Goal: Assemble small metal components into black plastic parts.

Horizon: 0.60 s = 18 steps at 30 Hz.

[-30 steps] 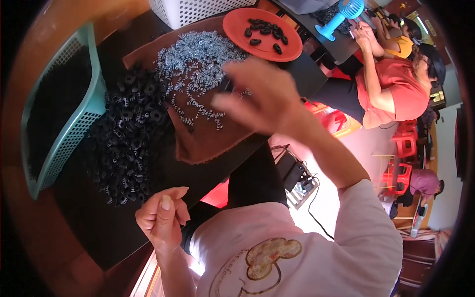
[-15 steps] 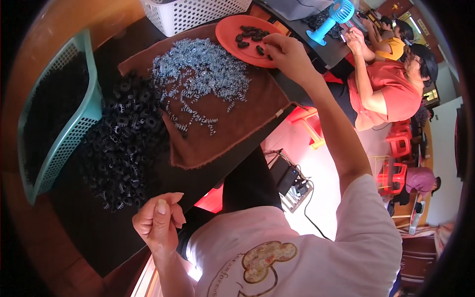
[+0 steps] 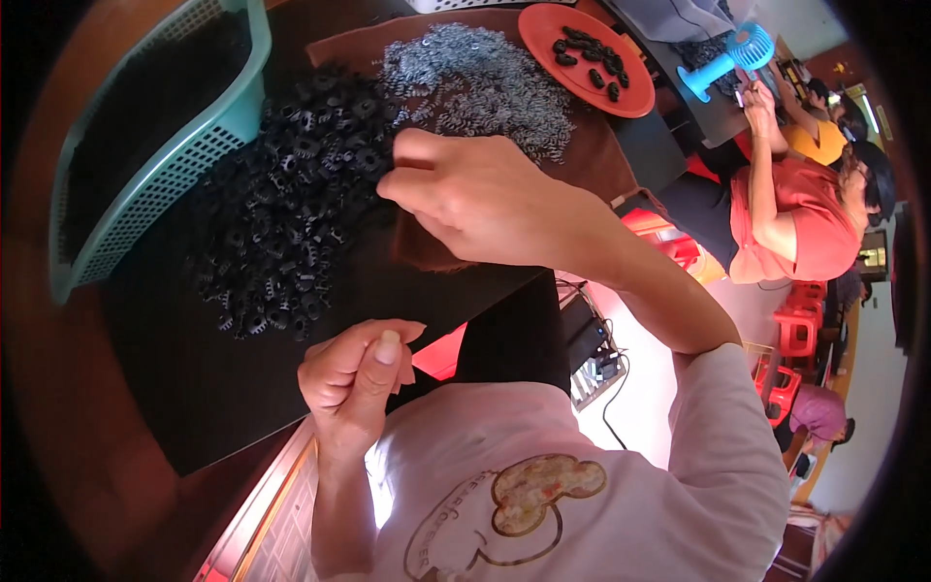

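My right hand [image 3: 475, 194] reaches across the table to the right edge of a heap of small black toothed plastic pieces [image 3: 286, 213], shaped like claw hair clip halves. Its thumb and fingers are drawn together, and whatever is between them is hidden. Low in front of my body, my left hand [image 3: 357, 378] is curled with the thumb against the fingers. I cannot make out anything in it. Beyond my right hand, many small silvery coil springs [image 3: 475, 82] lie spread on a brown cloth [image 3: 606, 160]. A red plate [image 3: 626, 97] at the far right holds several small black clips [image 3: 593, 53].
A teal perforated basket [image 3: 184, 145] of dark pieces stands tilted at the left. A white perforated basket [image 3: 465, 5] shows at the top edge. To the right are a blue fan [image 3: 727, 63], a co-worker in a red shirt [image 3: 800, 218], other people and red stools [image 3: 797, 325].
My right hand has left the red plate and come left and nearer, to the black heap. My left hand stays curled. The whole view has shifted, with the table's things higher up.
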Each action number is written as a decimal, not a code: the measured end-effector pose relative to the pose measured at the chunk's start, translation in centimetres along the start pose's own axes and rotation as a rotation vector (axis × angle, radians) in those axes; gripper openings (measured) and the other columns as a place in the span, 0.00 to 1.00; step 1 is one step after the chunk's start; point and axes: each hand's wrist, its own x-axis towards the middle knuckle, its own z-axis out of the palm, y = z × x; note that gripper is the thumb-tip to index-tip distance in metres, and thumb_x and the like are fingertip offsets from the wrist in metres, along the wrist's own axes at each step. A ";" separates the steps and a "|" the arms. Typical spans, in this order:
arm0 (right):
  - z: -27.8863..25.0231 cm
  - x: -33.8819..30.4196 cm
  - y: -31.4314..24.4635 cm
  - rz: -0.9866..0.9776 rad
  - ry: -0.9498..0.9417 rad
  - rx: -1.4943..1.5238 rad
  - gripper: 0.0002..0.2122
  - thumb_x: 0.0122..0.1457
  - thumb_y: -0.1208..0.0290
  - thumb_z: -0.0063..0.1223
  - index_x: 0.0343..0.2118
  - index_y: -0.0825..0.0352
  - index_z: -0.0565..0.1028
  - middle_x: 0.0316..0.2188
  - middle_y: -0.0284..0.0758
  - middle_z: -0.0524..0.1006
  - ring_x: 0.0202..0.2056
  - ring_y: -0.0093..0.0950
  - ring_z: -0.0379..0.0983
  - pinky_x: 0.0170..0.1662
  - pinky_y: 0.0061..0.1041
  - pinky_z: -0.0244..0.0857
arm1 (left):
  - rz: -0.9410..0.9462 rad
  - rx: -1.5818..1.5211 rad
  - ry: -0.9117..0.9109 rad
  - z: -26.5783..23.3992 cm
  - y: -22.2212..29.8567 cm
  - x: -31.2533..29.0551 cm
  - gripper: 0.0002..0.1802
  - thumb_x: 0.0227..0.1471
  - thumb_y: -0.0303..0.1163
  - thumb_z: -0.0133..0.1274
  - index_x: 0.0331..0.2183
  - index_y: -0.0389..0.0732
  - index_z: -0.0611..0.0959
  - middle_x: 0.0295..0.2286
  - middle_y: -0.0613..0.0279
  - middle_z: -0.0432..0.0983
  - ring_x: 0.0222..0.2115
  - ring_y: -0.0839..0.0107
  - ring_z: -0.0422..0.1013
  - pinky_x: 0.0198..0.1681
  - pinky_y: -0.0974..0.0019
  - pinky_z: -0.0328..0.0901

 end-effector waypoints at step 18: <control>1.7 1.3 -0.6 -0.011 -0.068 -0.025 0.06 0.45 0.73 0.57 0.23 0.68 0.72 0.27 0.37 0.71 0.26 0.38 0.75 0.23 0.37 0.67 | 0.021 0.135 -0.066 0.0 0.0 0.1 0.07 0.56 0.24 0.54 0.32 0.29 0.82 0.19 0.62 0.74 0.17 0.80 0.65 0.21 0.76 0.59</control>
